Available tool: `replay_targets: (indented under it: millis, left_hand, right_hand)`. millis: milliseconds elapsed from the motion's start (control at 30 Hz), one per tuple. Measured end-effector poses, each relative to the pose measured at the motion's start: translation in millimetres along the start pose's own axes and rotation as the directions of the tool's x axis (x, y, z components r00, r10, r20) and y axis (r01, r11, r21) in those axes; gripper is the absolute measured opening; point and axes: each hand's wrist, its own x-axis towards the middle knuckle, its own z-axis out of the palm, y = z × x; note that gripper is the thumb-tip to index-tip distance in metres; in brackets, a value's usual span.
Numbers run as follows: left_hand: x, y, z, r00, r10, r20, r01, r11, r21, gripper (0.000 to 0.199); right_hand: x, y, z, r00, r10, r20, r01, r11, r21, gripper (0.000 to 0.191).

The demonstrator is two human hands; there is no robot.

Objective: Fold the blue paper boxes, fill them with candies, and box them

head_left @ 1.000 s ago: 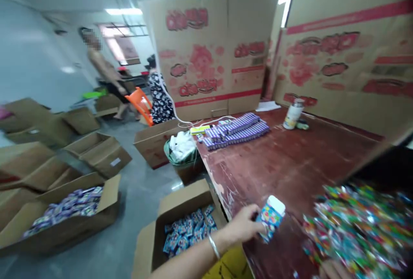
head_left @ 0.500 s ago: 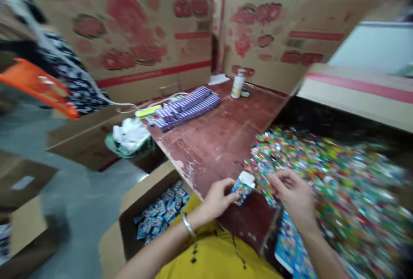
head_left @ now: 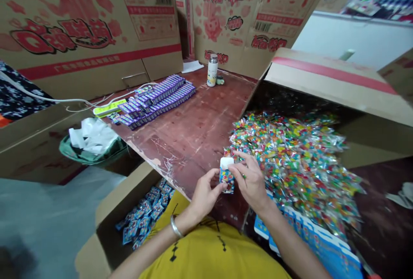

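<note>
A small blue printed box with its white top flap raised is held over the front of the red-brown table. My left hand grips it from the left side, fingers and thumb closed round it. At its open top and right side, my right hand has its fingers bent against the box; whether they also hold a small packet is hidden. To the right spreads a large heap of clear packets of colourful candy. Flat blue cartons lie in a row below the heap.
A carton of filled blue boxes stands below the table's left edge. Purple boxes, a bottle and a yellow-green object are on the table. Large cardboard boxes stand behind. A green-lined bin is at left.
My right hand has moved from the candy heap to the top of the small box. The camera view has turned to the right, and the box is held more upright.
</note>
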Motion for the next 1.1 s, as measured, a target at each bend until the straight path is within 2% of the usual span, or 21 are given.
replay_targets:
  millis: [100, 167, 200, 300, 367, 433, 500, 567, 600, 700, 800, 900, 1000, 1100]
  left_hand:
    - [0.1, 4.7, 1.7, 0.999, 0.027, -0.043, -0.029, 0.999, -0.033, 0.042]
    - [-0.4, 8.1, 1.7, 0.999, 0.027, -0.046, -0.028, 0.999, -0.022, 0.052]
    - [-0.8, 9.1, 1.5, 0.999, 0.026, -0.043, -0.027, 1.000, -0.011, 0.056]
    - [-2.2, 8.7, 0.4, 0.999, 0.030, -0.029, -0.029, 0.999, 0.033, 0.059]
    - [-2.6, 7.8, -0.6, 0.999, 0.036, -0.015, -0.035, 0.998, 0.060, 0.055]
    - [-1.7, 8.5, -1.8, 0.999, 0.047, -0.005, -0.047, 0.997, 0.059, 0.050]
    - [0.5, 10.7, -2.9, 0.998, 0.056, 0.003, -0.056, 0.998, 0.017, 0.048]
    - [3.0, 11.9, -3.3, 0.999, 0.050, 0.012, -0.050, 0.998, -0.039, 0.049]
    - [4.0, 11.5, -3.3, 0.999, 0.041, 0.016, -0.040, 0.998, -0.057, 0.050]
    - [5.4, 5.8, -2.3, 0.999, 0.004, 0.040, -0.002, 0.999, -0.040, 0.048]
    - [4.7, -2.4, -2.2, 0.992, -0.018, 0.125, 0.012, 0.999, 0.052, 0.039]
    - [3.2, -8.4, -2.8, 0.988, -0.017, 0.154, 0.005, 0.997, 0.079, 0.038]
    - [1.9, -12.0, -0.5, 0.996, 0.001, 0.087, 0.004, 0.998, -0.058, 0.041]
    - [1.9, -15.5, 2.9, 0.999, -0.030, 0.036, 0.037, 0.969, -0.243, 0.047]
  right_hand:
    - [-4.1, 4.4, 4.8, 0.986, 0.135, 0.097, -0.151, 0.973, 0.172, 0.018]
    - [-5.6, 6.4, 5.6, 0.963, 0.241, 0.122, -0.266, 0.929, 0.257, 0.019]
    - [-5.3, 6.7, 4.7, 0.958, 0.255, 0.130, -0.282, 0.922, 0.267, 0.019]
    - [-0.9, 6.1, -2.0, 0.969, 0.159, 0.188, -0.198, 0.957, 0.213, 0.020]
    - [1.5, 6.4, -6.3, 0.958, 0.139, 0.250, -0.196, 0.956, 0.219, 0.023]
    - [0.1, 8.6, -6.9, 0.937, 0.228, 0.266, -0.310, 0.892, 0.327, 0.020]
    - [-5.9, 12.0, -3.0, 0.903, 0.343, 0.259, -0.428, 0.775, 0.466, 0.022]
    - [-14.5, 15.0, 3.9, 0.881, 0.402, 0.249, -0.471, 0.694, 0.544, 0.032]
    - [-19.1, 16.1, 7.5, 0.878, 0.412, 0.242, -0.473, 0.683, 0.556, 0.035]
    - [-31.5, 18.1, 15.3, 0.881, 0.444, 0.162, -0.458, 0.719, 0.522, 0.027]
    - [-38.9, 20.0, 17.3, 0.897, 0.428, 0.108, -0.429, 0.788, 0.442, 0.018]
    - [-39.4, 21.0, 18.1, 0.900, 0.429, 0.084, -0.419, 0.792, 0.444, 0.019]
    - [-36.4, 18.5, 19.8, 0.879, 0.477, 0.004, -0.425, 0.779, 0.461, 0.036]
    - [-34.9, 16.5, 20.9, 0.883, 0.468, 0.030, -0.428, 0.780, 0.456, 0.038]
